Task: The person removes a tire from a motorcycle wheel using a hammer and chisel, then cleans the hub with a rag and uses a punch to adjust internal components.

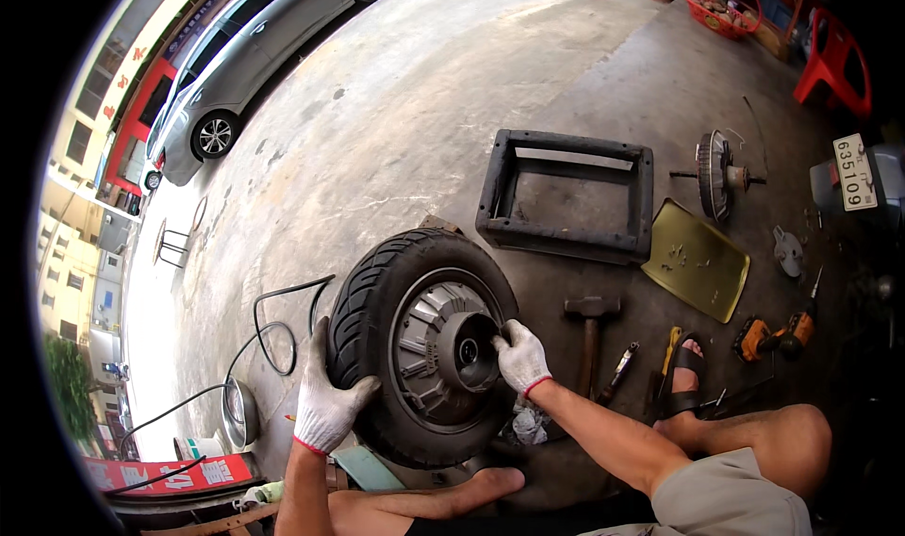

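A motor wheel with a black tyre (375, 286) stands tilted in front of me, its ribbed metal hub (429, 333) facing up and to the right. My left hand (330, 399), in a white knitted glove, grips the tyre's left side, fingers along the tread and thumb toward the sidewall. At the right rim of the hub's raised round collar (459, 371) is my right hand (523, 359), also gloved. Its fingers are curled closed there; whatever they pinch is hidden. A bearing (468, 350) shows inside the collar.
Beyond the wheel lies a black rectangular frame (570, 250). To its right are a yellow tray (702, 286) with small screws and a motor core with axle (714, 178). A hammer (591, 333), a cordless drill (799, 329) and a black hose (259, 343) lie around.
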`<state>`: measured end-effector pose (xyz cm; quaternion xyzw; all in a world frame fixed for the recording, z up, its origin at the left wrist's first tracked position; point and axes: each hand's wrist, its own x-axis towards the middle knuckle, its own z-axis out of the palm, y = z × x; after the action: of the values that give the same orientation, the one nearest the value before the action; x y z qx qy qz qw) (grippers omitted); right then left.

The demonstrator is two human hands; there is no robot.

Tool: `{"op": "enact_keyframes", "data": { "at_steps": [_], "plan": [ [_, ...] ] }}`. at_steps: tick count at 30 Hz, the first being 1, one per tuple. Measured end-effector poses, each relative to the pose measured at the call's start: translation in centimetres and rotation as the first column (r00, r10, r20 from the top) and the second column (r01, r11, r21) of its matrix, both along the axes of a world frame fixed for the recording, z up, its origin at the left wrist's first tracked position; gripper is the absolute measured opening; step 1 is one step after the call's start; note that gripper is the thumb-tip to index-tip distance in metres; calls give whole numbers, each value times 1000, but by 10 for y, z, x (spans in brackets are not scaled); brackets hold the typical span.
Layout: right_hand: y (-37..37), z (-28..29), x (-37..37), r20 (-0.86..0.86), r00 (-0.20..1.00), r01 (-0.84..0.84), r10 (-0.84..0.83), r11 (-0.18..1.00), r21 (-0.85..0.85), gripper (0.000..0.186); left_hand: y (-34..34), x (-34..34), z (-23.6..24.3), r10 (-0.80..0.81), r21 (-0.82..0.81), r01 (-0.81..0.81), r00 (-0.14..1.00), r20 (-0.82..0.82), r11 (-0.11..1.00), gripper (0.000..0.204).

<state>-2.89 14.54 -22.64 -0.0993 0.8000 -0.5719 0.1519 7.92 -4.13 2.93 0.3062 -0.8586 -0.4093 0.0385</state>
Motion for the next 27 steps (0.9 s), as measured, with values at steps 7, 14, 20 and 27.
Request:
{"op": "enact_keyframes", "data": {
  "at_steps": [7, 14, 20, 27],
  "plan": [
    [29, 139, -77, -261, 965, -28, 0, 994, -105, 15, -22, -16, 19, 262, 451, -115, 924, -280, 885, 76],
    [49, 173, -227, -554, 816, 56, 162, 933, 355, 20, -49, -147, -95, 416, 797, -24, 862, -289, 603, 58],
    [48, 142, -318, -453, 849, 85, 273, 775, 626, 23, -19, -251, -190, 529, 816, -95, 802, -277, 570, 55],
    [24, 89, -320, -580, 784, 156, 223, 833, 531, 23, -24, -248, -265, 384, 415, -236, 867, -319, 879, 67]
  ]
}}
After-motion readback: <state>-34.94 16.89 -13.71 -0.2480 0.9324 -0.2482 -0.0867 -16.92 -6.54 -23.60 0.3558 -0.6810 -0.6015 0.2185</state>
